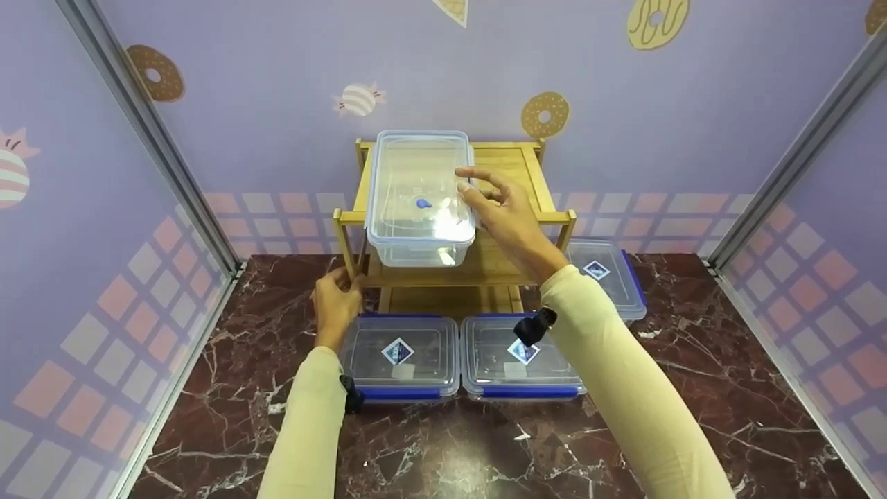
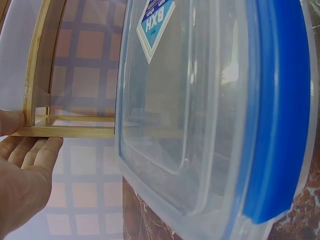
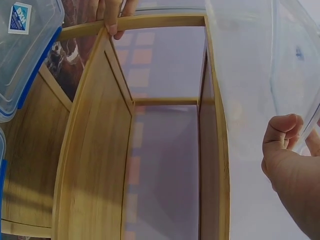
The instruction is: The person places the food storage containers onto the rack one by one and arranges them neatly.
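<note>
A clear lidded storage box (image 1: 419, 173) with a small blue valve in its lid is at the left part of the top board of a wooden shelf rack (image 1: 509, 166), its front end jutting past the front rail. My right hand (image 1: 509, 215) grips the lid's right edge between thumb and fingers; the right wrist view shows this hand (image 3: 295, 155) at the box's rim. My left hand (image 1: 336, 301) holds the rack's front left post, and in the left wrist view the thumb and fingers of this hand (image 2: 27, 170) are on either side of the wood.
Two clear boxes with blue clips, the left box (image 1: 429, 346) and the middle box (image 1: 485, 360), stand side by side before the rack. Another box (image 1: 610, 287) is at its right. Patterned walls (image 1: 263, 83) enclose the dark marbled surface (image 1: 443, 457).
</note>
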`<state>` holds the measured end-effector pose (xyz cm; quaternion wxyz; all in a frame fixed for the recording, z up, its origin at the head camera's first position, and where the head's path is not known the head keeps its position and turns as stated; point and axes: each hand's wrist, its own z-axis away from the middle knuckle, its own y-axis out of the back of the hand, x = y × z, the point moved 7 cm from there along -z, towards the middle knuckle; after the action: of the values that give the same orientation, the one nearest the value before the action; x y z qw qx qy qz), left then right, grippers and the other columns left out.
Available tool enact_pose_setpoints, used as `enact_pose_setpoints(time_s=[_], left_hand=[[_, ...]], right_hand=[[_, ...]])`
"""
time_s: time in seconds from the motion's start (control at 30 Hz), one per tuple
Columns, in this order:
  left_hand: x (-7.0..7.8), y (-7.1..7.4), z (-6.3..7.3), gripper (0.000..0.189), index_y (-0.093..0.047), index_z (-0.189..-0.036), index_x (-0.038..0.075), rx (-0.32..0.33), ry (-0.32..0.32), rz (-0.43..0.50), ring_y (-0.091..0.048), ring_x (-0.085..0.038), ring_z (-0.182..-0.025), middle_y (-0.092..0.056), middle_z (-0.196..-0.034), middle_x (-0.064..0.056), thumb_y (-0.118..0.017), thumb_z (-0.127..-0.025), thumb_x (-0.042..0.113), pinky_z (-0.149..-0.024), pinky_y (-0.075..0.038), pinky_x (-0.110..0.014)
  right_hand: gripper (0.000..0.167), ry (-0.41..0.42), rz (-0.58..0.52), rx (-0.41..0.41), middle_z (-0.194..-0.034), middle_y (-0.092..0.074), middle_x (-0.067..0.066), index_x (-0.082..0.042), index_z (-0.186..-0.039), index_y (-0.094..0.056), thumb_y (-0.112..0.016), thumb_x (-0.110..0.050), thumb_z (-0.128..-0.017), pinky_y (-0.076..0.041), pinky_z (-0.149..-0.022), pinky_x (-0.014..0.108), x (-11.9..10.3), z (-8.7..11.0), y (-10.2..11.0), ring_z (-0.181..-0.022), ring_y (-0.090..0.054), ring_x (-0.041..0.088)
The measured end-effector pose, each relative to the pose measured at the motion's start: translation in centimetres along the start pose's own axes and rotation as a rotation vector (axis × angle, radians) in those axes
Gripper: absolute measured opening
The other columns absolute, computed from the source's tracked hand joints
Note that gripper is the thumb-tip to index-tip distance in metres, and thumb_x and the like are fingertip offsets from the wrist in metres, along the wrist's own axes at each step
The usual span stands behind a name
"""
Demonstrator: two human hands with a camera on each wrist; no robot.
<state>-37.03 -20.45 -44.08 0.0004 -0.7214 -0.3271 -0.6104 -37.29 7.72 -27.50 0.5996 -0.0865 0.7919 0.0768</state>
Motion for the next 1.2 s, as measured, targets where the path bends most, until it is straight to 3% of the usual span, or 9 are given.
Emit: enact_pose_setpoints(time_s=[0.23,0.37,0.5,0.7,0.9,1.0,1.2], left_hand=[[-0.3,0.0,-0.1,0.026,-0.073,-0.116,0.000,-0.019,0.017,-0.003,-0.070,-0.034,-0.105,-0.073,-0.115,-0.019,-0.070,-0.094,0.014,-0.098,-0.051,-0.045],[-0.3,0.1,0.0,0.027,-0.072,-0.118,0.000,-0.039,0.031,0.006,-0.070,-0.033,-0.107,-0.073,-0.116,-0.018,-0.069,-0.096,0.015,-0.099,-0.051,-0.045],[-0.2,0.0,0.1,0.027,-0.072,-0.118,0.001,-0.048,0.036,0.010,-0.070,-0.033,-0.106,-0.073,-0.115,-0.018,-0.069,-0.096,0.016,-0.100,-0.051,-0.045],[-0.3,0.0,0.1,0.027,-0.072,-0.118,0.001,-0.041,0.035,0.001,-0.070,-0.032,-0.105,-0.073,-0.116,-0.018,-0.070,-0.096,0.016,-0.099,-0.051,-0.045],[-0.2,0.0,0.1,0.028,-0.072,-0.119,0.002,-0.041,0.037,-0.011,-0.070,-0.032,-0.106,-0.073,-0.116,-0.016,-0.069,-0.096,0.017,-0.100,-0.051,-0.045],[-0.2,0.0,0.2,0.027,-0.072,-0.119,0.002,-0.048,0.040,-0.007,-0.069,-0.033,-0.108,-0.073,-0.116,-0.017,-0.069,-0.096,0.017,-0.100,-0.050,-0.046],[-0.3,0.1,0.3,0.026,-0.072,-0.118,0.003,-0.051,0.039,-0.009,-0.068,-0.034,-0.109,-0.073,-0.115,-0.017,-0.069,-0.097,0.017,-0.101,-0.049,-0.048]], right_hand=[[0.040,-0.069,-0.030,-0.009,-0.097,-0.060,0.007,-0.015,-0.139,-0.059,-0.065,-0.026,-0.101,-0.051,-0.071,0.026,0.1,-0.5,-0.3,-0.079,-0.056,0.015],[0.053,-0.052,0.058,-0.017,-0.086,-0.053,0.003,-0.021,-0.141,-0.057,-0.074,-0.037,-0.094,-0.046,-0.063,0.025,-0.1,-0.5,-0.3,-0.072,-0.050,0.014],[0.064,-0.051,0.158,-0.008,-0.086,-0.056,0.005,-0.026,-0.142,-0.055,-0.079,-0.048,-0.086,-0.048,-0.067,0.028,-0.4,-0.4,-0.3,-0.076,-0.053,0.017],[0.088,-0.066,0.229,-0.075,-0.108,-0.058,0.014,-0.027,-0.153,-0.042,-0.084,-0.049,-0.079,-0.050,-0.087,0.037,-0.5,-0.3,-0.5,-0.099,-0.056,0.024],[0.115,-0.034,0.261,-0.127,-0.117,-0.054,0.019,-0.022,-0.160,-0.028,-0.094,-0.040,-0.067,-0.055,-0.087,0.038,-0.6,-0.1,-1.0,-0.099,-0.060,0.028],[0.116,-0.028,0.265,-0.108,-0.118,-0.054,0.017,-0.023,-0.160,-0.029,-0.095,-0.042,-0.066,-0.057,-0.085,0.037,-0.5,0.0,-1.1,-0.098,-0.062,0.027],[0.103,0.008,0.249,-0.057,-0.116,-0.056,0.014,-0.023,-0.156,-0.038,-0.093,-0.039,-0.071,-0.057,-0.081,0.034,-0.3,-0.1,-1.2,-0.093,-0.061,0.023]])
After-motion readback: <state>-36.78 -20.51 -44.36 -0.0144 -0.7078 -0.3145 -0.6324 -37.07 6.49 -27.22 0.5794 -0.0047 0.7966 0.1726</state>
